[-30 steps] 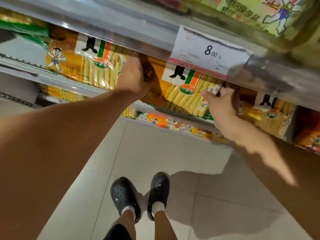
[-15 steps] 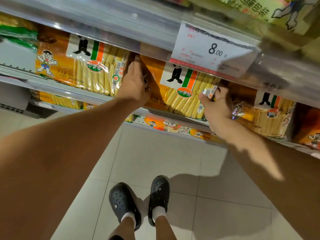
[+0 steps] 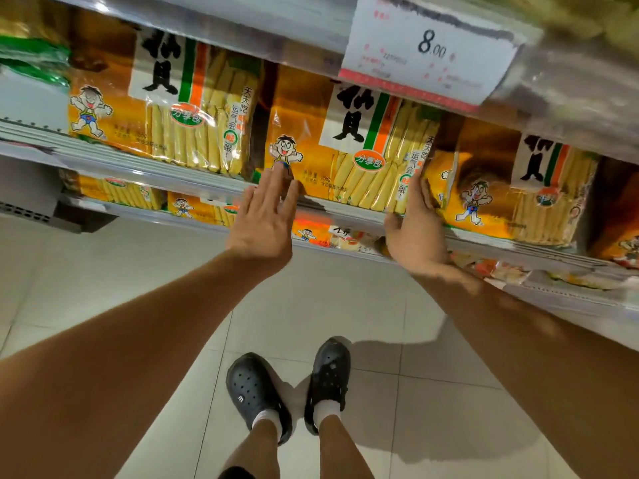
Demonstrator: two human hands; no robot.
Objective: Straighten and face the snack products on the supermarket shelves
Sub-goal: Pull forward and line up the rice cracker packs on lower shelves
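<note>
Right, 3 big orange snack bags stand upright on the mid shelf (image 3: 193, 183), all facing out: left bag (image 3: 166, 108), middle bag (image 3: 342, 143), right bag (image 3: 511, 188). More bags of the same kind sit on the lower shelf (image 3: 145, 212), count unclear, partly hidden by the hands. 1 white price tag (image 3: 432, 50) reading 8.00 hangs off the shelf edge above. Green pack (image 3: 34, 60) at far left, blurred.

Left hand (image 3: 264, 219) flat, fingers straight and spread, nothing gripped; fingertips touch the lower left front of the middle bag, over the cartoon boy's legs. Right hand (image 3: 415, 226) at the bag's lower right corner, fingers running up in the gap betw middle and right bags, thumb near the shelf lip; it lies against the bag's side, but whether the fingers curl round it, can't tell. So the middle bag sits betw the 2 hands, just far of both, its base on the shelf rail.

Near the camera: 2 black clogs (image 3: 256, 395) w/ white socks on pale floor tiles (image 3: 415, 409)
</note>
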